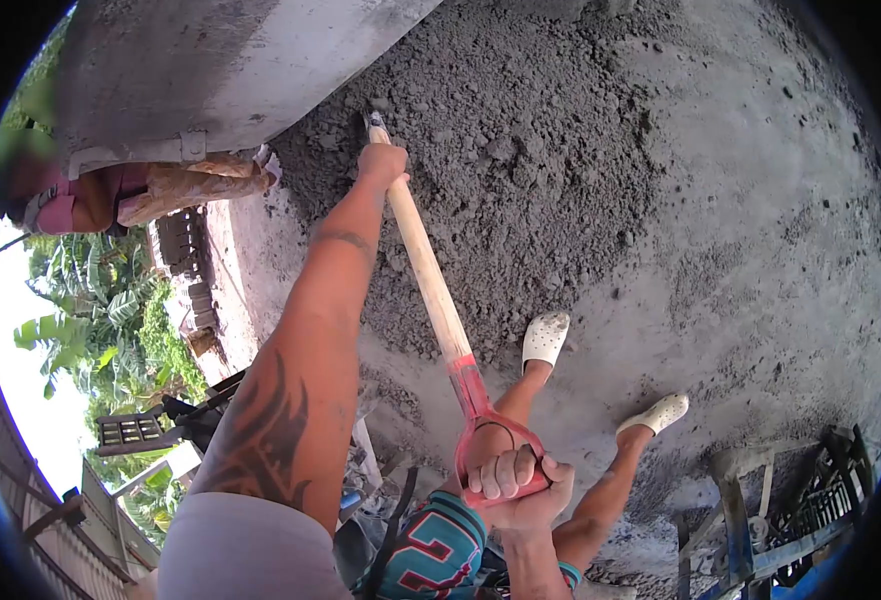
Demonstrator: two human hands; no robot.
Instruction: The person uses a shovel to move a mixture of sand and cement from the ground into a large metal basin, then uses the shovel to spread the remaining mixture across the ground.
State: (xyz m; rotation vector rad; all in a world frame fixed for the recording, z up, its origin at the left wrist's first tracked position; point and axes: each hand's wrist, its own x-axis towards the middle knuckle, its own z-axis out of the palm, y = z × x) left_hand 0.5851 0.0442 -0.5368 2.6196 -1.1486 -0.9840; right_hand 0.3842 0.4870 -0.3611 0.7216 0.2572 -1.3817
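Note:
My left hand (382,164), on the tattooed arm, is closed around the low part of a shovel's pale wooden shaft (423,265). My right hand (520,485) grips the red D-shaped handle (470,400) at the shovel's other end, its fingers wrapped over the crossbar. Only the metal neck (373,122) of the shovel shows beyond my left hand; its blade is hidden at the heap of loose grey mix (500,170).
A large grey metal container (260,60) juts over the heap at upper left. Beside it stands another person (190,190). My feet in white clogs (545,338) are on the grey ground. A metal frame (740,510) lies at lower right.

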